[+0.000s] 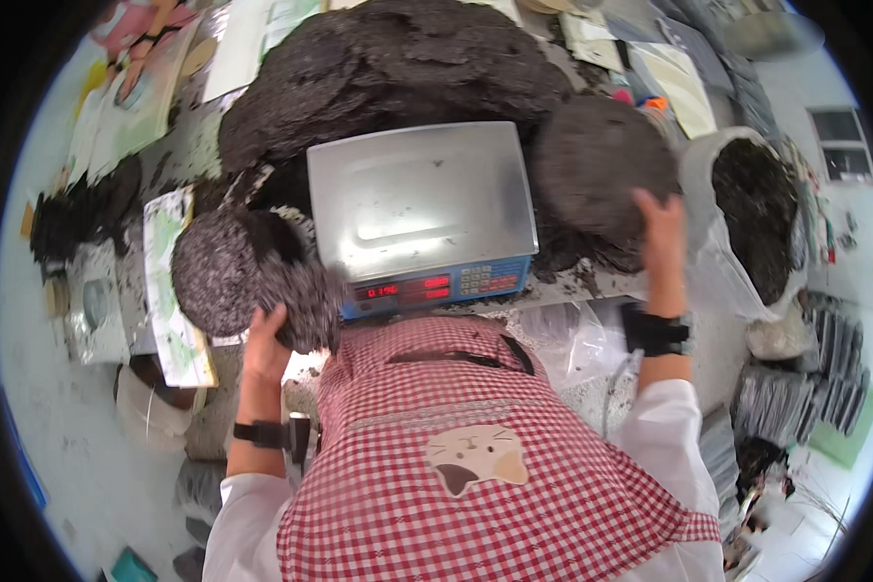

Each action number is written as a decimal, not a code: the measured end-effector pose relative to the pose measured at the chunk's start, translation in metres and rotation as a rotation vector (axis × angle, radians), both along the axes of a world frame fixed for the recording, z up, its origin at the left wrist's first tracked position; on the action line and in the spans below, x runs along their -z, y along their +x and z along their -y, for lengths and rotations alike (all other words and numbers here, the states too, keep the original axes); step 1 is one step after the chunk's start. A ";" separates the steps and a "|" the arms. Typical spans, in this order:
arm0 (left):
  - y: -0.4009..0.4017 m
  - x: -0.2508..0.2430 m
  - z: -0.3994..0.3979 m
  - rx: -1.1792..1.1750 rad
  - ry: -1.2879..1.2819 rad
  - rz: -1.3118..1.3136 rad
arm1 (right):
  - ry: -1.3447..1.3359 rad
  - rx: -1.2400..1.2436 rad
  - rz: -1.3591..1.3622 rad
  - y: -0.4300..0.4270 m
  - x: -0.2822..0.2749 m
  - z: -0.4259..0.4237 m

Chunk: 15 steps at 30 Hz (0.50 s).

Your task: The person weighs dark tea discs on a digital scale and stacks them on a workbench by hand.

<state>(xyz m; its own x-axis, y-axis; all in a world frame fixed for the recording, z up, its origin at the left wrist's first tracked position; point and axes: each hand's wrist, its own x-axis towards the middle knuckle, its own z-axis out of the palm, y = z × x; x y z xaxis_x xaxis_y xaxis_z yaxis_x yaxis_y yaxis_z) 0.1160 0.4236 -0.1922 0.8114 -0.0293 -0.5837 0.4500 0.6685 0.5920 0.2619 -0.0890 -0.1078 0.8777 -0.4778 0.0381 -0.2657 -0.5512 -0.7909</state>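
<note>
A digital scale with a bare metal pan (422,196) stands in the middle, its red digits lit. To its left my left hand (268,342) grips a blurred bunch of dark, flat sheets (309,298), probably dried seaweed. A round stack of the same dark material (214,273) lies beside them. On the right, my right hand (660,225) has its fingers at the edge of a dark round sheet (600,160); whether it grips this sheet is unclear. Behind the scale rises a large heap of dark round sheets (400,65).
At the right stands a white sack of dark flakes (753,211), with bundled packs (778,400) below it. A clear plastic bag (586,335) lies by the apron. A green-and-white packet (174,291) lies at the left. Another person's hand (131,80) is at the far upper left.
</note>
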 end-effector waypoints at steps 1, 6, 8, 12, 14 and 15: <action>-0.025 0.015 -0.010 0.010 0.004 -0.089 | 0.116 -0.053 -0.016 0.008 -0.009 0.028; -0.084 0.097 -0.024 -0.177 -0.247 -0.381 | -0.502 0.068 0.071 0.032 0.065 0.171; -0.090 0.157 -0.031 -0.343 -0.183 -0.438 | -0.533 -0.090 0.081 0.034 0.047 0.093; -0.048 0.239 -0.020 -0.609 0.004 -0.313 | -0.318 -0.505 0.089 0.028 0.028 -0.064; -0.028 0.266 -0.013 -0.645 0.301 -0.428 | -0.253 -0.797 0.112 0.021 0.018 -0.154; -0.028 0.284 -0.014 -0.630 0.585 -0.517 | -0.372 -0.945 0.118 0.011 0.011 -0.199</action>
